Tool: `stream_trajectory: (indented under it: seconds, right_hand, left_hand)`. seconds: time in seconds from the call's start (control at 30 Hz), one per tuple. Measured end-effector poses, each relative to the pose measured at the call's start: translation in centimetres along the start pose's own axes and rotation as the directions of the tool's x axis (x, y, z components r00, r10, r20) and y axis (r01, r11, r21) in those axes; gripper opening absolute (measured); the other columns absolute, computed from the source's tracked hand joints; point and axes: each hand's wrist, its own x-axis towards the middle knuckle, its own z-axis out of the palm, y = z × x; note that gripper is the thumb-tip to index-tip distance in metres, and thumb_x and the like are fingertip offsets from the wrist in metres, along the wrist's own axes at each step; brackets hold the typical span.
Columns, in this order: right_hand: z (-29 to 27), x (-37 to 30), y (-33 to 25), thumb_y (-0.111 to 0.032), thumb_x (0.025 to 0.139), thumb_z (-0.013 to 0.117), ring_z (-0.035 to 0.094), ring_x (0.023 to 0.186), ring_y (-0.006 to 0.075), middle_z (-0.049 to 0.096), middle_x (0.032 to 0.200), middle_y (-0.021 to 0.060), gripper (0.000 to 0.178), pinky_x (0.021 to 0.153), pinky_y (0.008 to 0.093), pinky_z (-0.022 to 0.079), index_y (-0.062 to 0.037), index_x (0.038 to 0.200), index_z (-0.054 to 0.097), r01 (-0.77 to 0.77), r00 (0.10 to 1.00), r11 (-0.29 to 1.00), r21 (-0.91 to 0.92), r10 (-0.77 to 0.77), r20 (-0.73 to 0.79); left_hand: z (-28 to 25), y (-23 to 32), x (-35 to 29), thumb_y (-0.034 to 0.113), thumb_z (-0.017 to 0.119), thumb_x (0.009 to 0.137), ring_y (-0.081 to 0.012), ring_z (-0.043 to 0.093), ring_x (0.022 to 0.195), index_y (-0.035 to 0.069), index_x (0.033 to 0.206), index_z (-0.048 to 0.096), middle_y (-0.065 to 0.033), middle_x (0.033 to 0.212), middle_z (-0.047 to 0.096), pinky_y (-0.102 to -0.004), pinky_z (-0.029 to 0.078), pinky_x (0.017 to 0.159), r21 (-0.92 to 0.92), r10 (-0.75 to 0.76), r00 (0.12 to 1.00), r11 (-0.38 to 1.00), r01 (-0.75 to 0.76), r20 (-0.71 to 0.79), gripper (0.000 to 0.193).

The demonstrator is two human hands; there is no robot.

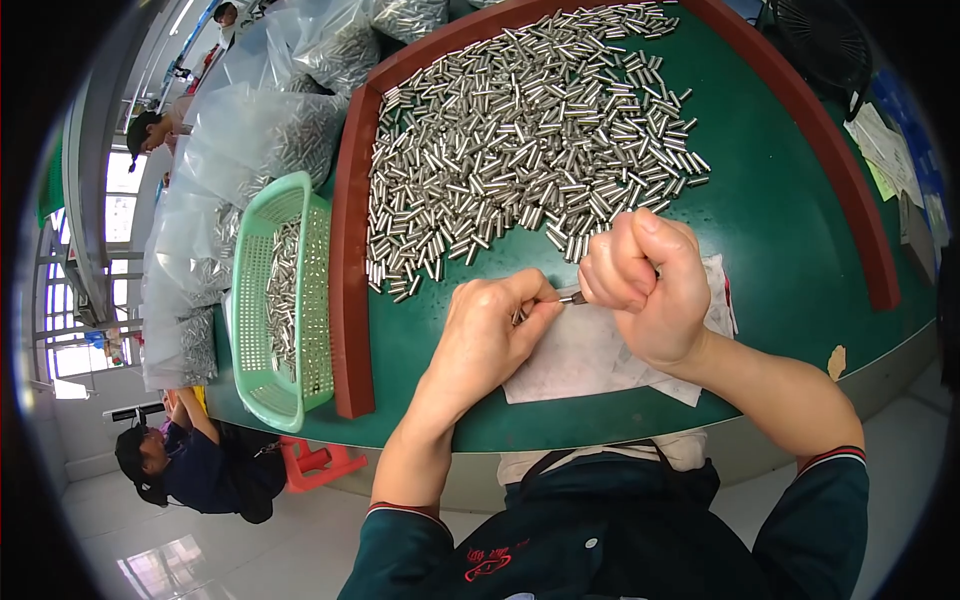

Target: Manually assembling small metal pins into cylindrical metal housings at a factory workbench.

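Observation:
My left hand (490, 325) is closed in a pinch on a small silver metal pin (519, 316), mostly covered by thumb and fingers. My right hand (645, 285) is curled into a fist around a thin tool (573, 298). Only the tool's short dark and metallic tip shows, reaching left to my left fingertips; its body is hidden in the fist. Both hands hover over a stained white cloth (545, 375) on the green tabletop (760, 230). Just beyond them spreads a large heap of loose metal pins (520, 140).
A red-brown raised border (352, 300) frames the heap. To its left, a light green perforated basket (255, 350) contains more pins. Clear plastic bags (250, 140) of pins line the far left. A black fan (820, 45) stands far right. Another person (190, 470) sits beyond a red stool (315, 462).

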Motion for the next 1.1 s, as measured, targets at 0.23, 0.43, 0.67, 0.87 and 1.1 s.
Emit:
stream_trajectory:
  seconds: [0.23, 0.43, 0.67, 0.87, 1.1]
  right_hand:
    - [0.0, -0.1, 0.4, -0.023, 0.088, 0.029, 0.016, 0.038, 0.0081, 0.024, 0.041, -0.0020, 0.040, 0.039, 0.0244, 0.017, -0.0115, 0.050, 0.025, 0.045, 0.999, 0.997, -0.066, -0.044, 0.020]
    - [0.4, -0.4, 0.5, -0.024, 0.088, 0.031, 0.017, 0.039, 0.0076, 0.024, 0.042, -0.0024, 0.041, 0.040, 0.0238, 0.018, -0.0112, 0.050, 0.025, 0.055, 0.998, 0.989, -0.134, -0.049, 0.046]
    - [1.0, -0.6, 0.6, -0.024, 0.087, 0.032, 0.019, 0.041, 0.0075, 0.025, 0.042, -0.0018, 0.041, 0.041, 0.0235, 0.019, -0.0111, 0.049, 0.025, 0.086, 0.996, 0.977, -0.197, -0.081, 0.035]
    - [0.3, -0.2, 0.4, -0.015, 0.084, 0.034, 0.024, 0.043, 0.0065, 0.027, 0.047, -0.0015, 0.035, 0.041, 0.0227, 0.020, -0.0078, 0.051, 0.026, 0.072, 0.997, 0.989, -0.127, -0.072, 0.006]
    - [0.2, 0.2, -0.8, -0.023, 0.087, 0.030, 0.017, 0.037, 0.0079, 0.024, 0.040, -0.0017, 0.040, 0.038, 0.0242, 0.017, -0.0118, 0.050, 0.026, 0.088, 0.996, 0.994, -0.061, -0.087, 0.017]
  left_hand:
    - [0.3, 0.2, 0.0, 0.003, 0.062, 0.071, -0.0067, 0.039, 0.045, -0.002, 0.071, 0.058, -0.0037, 0.050, 0.048, -0.0229, 0.033, 0.042, -0.008, 0.000, 1.000, 1.000, 0.000, -0.019, 0.006]
    - [0.1, 0.3, 0.0, 0.002, 0.061, 0.068, -0.0254, 0.054, 0.048, -0.001, 0.067, 0.055, -0.0133, 0.056, 0.055, -0.0316, 0.042, 0.046, 0.003, 0.004, 0.999, 1.000, -0.004, -0.033, 0.007]
    - [0.0, 0.5, 0.0, 0.002, 0.060, 0.068, -0.0253, 0.055, 0.048, -0.002, 0.067, 0.056, -0.0142, 0.056, 0.055, -0.0315, 0.042, 0.047, 0.028, 0.015, 0.999, 1.000, -0.014, -0.038, 0.006]
    - [0.4, 0.5, 0.1, 0.003, 0.061, 0.069, -0.0257, 0.054, 0.048, -0.002, 0.067, 0.057, -0.0148, 0.056, 0.055, -0.0314, 0.041, 0.046, 0.015, 0.005, 0.999, 1.000, -0.004, -0.051, 0.007]
    - [-0.3, 0.3, -0.1, 0.005, 0.061, 0.072, -0.0119, 0.047, 0.049, -0.001, 0.073, 0.057, -0.0053, 0.057, 0.052, -0.0243, 0.036, 0.046, -0.083, -0.033, 0.998, 0.996, 0.029, -0.046, 0.007]
